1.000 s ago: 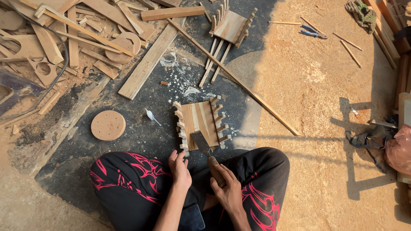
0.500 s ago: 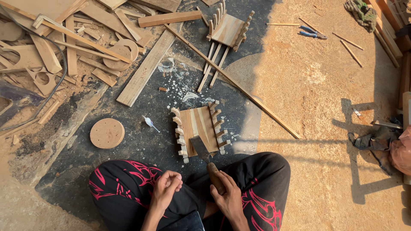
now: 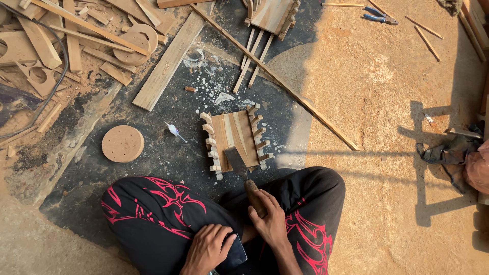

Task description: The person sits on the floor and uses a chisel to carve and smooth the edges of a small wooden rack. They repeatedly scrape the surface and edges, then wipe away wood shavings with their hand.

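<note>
Workspace: a dark, dust-strewn floor mat (image 3: 168,153) beside sandy ground, with a heap of offcut planks (image 3: 76,46) at upper left and a long thin wooden rod (image 3: 277,79) lying diagonally across the mat.

Workpiece: a small wooden panel with notched side pieces (image 3: 235,138) lies flat on the mat, just ahead of the seated person's crossed legs. A second, similar assembly (image 3: 272,15) sits well apart at the top edge. A round wooden disc (image 3: 123,143) lies to the left of the panel.

Tool: a flat-bladed chisel (image 3: 237,162), blade resting on the panel's near edge.

Hands: the right hand (image 3: 269,219) is closed around the chisel's wooden handle. The left hand (image 3: 208,249) lies on the lap, fingers loosely curled over a dark phone (image 3: 233,254); it does not steady the panel.

Assessment: the panel is unsecured. Good practice would be a low blade angle, light pressure, and strokes directed away from the legs.
</note>
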